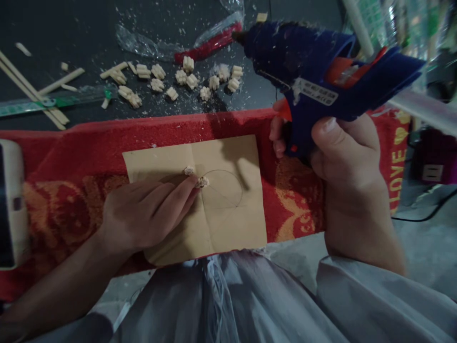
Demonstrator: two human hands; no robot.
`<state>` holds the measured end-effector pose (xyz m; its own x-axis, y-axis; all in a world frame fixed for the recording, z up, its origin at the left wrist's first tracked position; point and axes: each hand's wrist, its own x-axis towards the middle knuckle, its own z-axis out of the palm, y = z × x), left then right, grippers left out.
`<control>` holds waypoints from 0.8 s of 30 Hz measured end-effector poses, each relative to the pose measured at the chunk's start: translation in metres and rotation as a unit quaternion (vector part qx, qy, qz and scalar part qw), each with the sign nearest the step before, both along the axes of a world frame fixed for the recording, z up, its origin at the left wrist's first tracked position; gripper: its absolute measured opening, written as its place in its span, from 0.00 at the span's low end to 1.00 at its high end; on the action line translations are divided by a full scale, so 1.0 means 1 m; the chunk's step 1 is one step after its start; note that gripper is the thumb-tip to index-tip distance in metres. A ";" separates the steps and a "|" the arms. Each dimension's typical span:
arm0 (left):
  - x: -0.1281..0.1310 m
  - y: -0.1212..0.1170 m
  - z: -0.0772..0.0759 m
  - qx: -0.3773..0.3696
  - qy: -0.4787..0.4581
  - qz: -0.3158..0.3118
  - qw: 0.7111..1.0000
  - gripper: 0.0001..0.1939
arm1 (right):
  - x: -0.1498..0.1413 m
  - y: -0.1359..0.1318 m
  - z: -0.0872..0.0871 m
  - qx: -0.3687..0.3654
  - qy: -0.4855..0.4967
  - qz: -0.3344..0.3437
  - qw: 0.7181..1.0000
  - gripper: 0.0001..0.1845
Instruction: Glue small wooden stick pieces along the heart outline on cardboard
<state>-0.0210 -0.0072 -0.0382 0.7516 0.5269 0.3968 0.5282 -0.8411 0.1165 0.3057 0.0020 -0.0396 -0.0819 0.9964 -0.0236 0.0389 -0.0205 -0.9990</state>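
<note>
My right hand (342,157) is wrapped round the grip of a blue and orange glue gun (321,71), held up with its nozzle pointing left. My left hand (150,212) lies on a brown sheet of paper (221,224) that bears a drawn circle. Its fingertips pinch a small bundle of cut wooden sticks (202,181) at the circle's edge. A second small bundle (188,170) sits just beside it on the paper. The paper lies on a red and orange towel (71,162).
Several more stick bundles (185,78) are scattered on the dark table behind the towel, with long wooden skewers (32,90), a green ruler (53,100) and a clear plastic bag (193,40). A white phone (10,205) lies at the left edge. A black cable (421,216) runs at right.
</note>
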 end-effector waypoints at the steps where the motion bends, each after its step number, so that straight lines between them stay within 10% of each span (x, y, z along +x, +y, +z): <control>1: 0.001 0.001 0.002 0.010 0.008 -0.004 1.000 0.11 | 0.000 0.000 0.000 0.002 -0.001 0.003 1.000 0.24; 17: 0.000 -0.003 -0.001 0.004 0.012 0.000 1.000 0.18 | 0.002 0.000 -0.001 -0.009 0.005 0.011 1.000 0.25; 24: 0.006 0.004 0.004 0.057 0.011 -0.006 0.998 0.06 | 0.005 0.003 -0.006 0.004 0.001 0.032 0.999 0.29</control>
<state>-0.0153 -0.0030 -0.0340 0.7670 0.4698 0.4370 0.5187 -0.8549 0.0087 0.3107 0.0050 -0.0460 -0.1457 0.9892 -0.0146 0.0373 -0.0092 -0.9993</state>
